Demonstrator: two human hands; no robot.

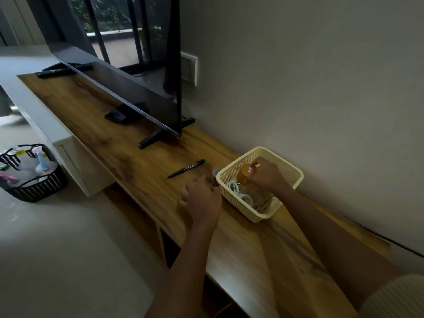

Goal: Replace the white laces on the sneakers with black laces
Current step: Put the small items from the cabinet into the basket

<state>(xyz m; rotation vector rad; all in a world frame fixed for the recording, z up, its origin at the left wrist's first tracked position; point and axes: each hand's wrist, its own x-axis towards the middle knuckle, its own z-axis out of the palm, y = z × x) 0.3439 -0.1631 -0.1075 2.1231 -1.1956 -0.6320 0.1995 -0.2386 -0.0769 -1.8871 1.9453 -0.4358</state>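
No sneakers or black laces show in the head view. A cream mesh basket (291, 171) stands on the wooden TV console (142, 166) by the wall. Inside it lie white coiled cords (238, 191). My right hand (266, 175) reaches into the basket and grips an orange-brown object with a small label (245, 174), lifted over the cords. My left hand (203, 198) hovers just left of the basket with fingers curled; a small grey thing (215, 173) sits beyond its fingertips, and whether it touches it is unclear.
A black pen (186, 168) lies on the console left of the basket. A flat TV (128, 92) on black feet stands further along, with a remote (57, 71) at the far end. A black basket of bottles (29, 173) sits on the floor.
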